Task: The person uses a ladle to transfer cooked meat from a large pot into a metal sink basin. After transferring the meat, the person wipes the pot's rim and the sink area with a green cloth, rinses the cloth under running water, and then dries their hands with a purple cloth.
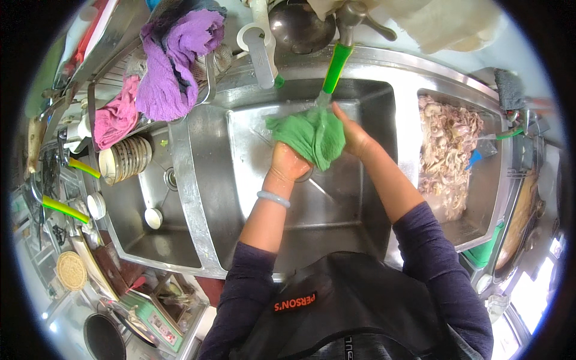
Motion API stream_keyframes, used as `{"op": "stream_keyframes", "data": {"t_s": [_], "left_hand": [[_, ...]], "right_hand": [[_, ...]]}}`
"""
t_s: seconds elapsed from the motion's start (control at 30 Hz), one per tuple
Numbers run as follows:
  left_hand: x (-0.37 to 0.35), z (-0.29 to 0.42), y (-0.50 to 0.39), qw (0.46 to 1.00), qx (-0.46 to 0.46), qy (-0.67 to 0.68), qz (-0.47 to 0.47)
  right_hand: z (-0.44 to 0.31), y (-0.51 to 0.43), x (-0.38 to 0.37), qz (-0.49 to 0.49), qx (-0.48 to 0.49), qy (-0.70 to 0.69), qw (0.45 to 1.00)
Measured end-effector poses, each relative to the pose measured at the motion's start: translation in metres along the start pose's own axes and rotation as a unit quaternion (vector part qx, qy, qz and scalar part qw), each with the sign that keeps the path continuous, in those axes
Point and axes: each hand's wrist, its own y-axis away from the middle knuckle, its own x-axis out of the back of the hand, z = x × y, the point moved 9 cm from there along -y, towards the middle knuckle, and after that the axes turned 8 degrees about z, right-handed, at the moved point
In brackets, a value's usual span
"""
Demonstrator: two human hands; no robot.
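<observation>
A wet green cloth [310, 135] is held over the middle basin of a stainless steel sink [288, 252]. Water runs onto it from a tap fitted with a bright green hose [336, 67]. My left hand [290, 162], palm up, supports the cloth from below and grips its near side; the fingers are mostly hidden under the fabric. At the cloth's right edge is my right hand [353, 132], its thumb raised near the water stream and its other fingers hidden behind the cloth. A pale bangle [273, 199] circles my left wrist.
The right basin holds a heap of sliced mushrooms [443, 148]. In the left basin are stacked bowls [126, 159] and a small white cup [153, 218]. A purple cloth [171, 72] and a pink cloth [118, 112] hang over a rack. Behind the sink sits a dark wok [301, 27].
</observation>
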Motion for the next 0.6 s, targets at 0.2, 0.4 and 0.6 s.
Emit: {"op": "stream_keyframes", "data": {"t_s": [0.2,0.4,0.6], "left_hand": [[0.045,0.038,0.012,0.989,-0.064,-0.098,0.089],[0.028,0.019,0.031,0.992,-0.091,-0.035,0.076],[0.045,-0.009,0.035,0.993,-0.041,-0.037,0.101]], "right_hand": [[-0.041,-0.016,0.028,0.045,0.18,-0.083,0.979],[0.043,-0.051,0.087,0.175,0.063,-0.21,0.96],[0.07,-0.048,0.021,-0.001,0.044,-0.19,0.981]]}}
